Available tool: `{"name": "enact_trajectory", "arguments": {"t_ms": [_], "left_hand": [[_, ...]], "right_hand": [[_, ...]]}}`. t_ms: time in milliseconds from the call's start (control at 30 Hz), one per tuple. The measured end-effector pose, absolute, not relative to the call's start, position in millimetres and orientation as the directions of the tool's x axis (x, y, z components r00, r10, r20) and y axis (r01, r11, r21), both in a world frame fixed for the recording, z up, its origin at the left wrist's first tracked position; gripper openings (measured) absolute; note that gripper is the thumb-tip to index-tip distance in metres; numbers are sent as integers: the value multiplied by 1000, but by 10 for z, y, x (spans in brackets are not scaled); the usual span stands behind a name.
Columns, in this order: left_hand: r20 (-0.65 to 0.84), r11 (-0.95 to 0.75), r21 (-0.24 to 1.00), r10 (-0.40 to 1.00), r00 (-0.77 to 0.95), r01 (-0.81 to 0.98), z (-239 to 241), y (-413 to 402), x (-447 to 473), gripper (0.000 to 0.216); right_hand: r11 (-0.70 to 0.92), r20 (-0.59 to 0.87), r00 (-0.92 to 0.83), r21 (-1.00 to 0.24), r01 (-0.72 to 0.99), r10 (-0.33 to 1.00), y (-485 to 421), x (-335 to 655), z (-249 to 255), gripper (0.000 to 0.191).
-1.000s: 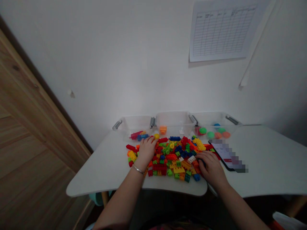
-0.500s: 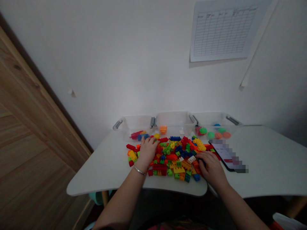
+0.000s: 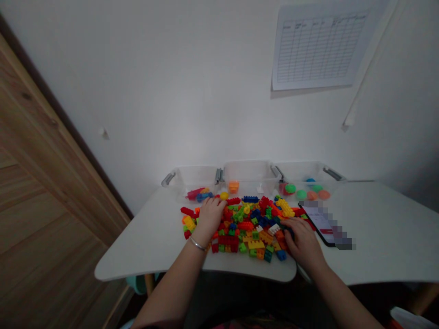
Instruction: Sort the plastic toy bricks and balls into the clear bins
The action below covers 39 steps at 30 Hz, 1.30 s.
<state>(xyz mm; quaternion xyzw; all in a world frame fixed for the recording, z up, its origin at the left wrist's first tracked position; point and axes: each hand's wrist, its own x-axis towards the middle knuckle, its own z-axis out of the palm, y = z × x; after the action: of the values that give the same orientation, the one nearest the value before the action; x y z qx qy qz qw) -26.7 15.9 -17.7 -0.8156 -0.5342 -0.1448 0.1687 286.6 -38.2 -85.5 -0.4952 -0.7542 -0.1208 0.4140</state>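
Note:
A spread pile of colourful plastic building bricks [image 3: 245, 225] lies on the white table in front of me. My left hand [image 3: 211, 214] rests over the pile's left side, palm down, fingers stretched forward and slightly apart on the bricks. What lies beneath its palm is hidden. At the pile's right edge, my right hand [image 3: 302, 237] has its thumb and fingers curled around a dark building brick [image 3: 289, 230], mostly covered by the fingers. A white brick [image 3: 274, 229] sits just left of those fingertips.
Three clear bins stand along the wall: the left bin [image 3: 195, 174] and middle bin [image 3: 252, 172] hold a few pieces, the right bin [image 3: 302, 171] several round ones. A phone [image 3: 320, 221] lies right of the pile. A printed sheet [image 3: 315, 50] hangs on the wall.
My left hand has shifted very slightly toward me and to the left over the bricks. The right hand stays almost where it was.

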Motion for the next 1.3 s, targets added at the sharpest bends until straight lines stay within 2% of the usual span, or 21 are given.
{"name": "enact_trajectory", "arguments": {"t_ms": [100, 167, 300, 433, 567, 700, 800, 867, 933, 1033, 1167, 1300], "left_hand": [[448, -351, -68, 826, 343, 934, -105, 143, -320, 23], [487, -334, 17, 826, 284, 942, -68, 144, -378, 21], [595, -324, 325, 801, 74, 888, -31, 181, -531, 19], [646, -377, 652, 730, -222, 657, 24, 262, -672, 21], [598, -435, 800, 639, -484, 414, 150, 441, -797, 23], [542, -533, 812, 534, -649, 240, 285, 687, -937, 23], [540, -542, 807, 519, -662, 233, 356, 853, -1015, 29], [558, -483, 821, 562, -611, 305, 394, 942, -1031, 29], [555, -330, 819, 662, -503, 469, 426, 1011, -1014, 26], [455, -94, 708, 818, -351, 700, 454, 1070, -948, 25], [347, 27, 598, 892, -290, 801, 449, 1070, -851, 27], [286, 134, 491, 909, -304, 861, 437, 1041, -777, 31]], "right_hand": [[467, 751, -168, -205, 860, 638, -381, 2868, -856, 24], [467, 754, -177, -189, 864, 633, -379, 2870, -856, 24], [469, 751, -182, -187, 863, 634, -375, 2871, -853, 24], [466, 745, -169, -208, 860, 646, -381, 2865, -848, 24], [472, 750, -162, -219, 854, 641, -385, 2862, -849, 24], [476, 750, -167, -217, 852, 640, -380, 2868, -859, 24], [483, 753, -179, -203, 852, 633, -379, 2872, -857, 24], [482, 754, -177, -204, 852, 633, -380, 2872, -852, 23], [483, 754, -174, -209, 851, 633, -381, 2871, -849, 23], [486, 754, -178, -207, 849, 633, -380, 2870, -852, 23], [475, 749, -172, -209, 855, 640, -382, 2869, -858, 24], [472, 743, -177, -206, 857, 646, -387, 2868, -856, 23]]}}
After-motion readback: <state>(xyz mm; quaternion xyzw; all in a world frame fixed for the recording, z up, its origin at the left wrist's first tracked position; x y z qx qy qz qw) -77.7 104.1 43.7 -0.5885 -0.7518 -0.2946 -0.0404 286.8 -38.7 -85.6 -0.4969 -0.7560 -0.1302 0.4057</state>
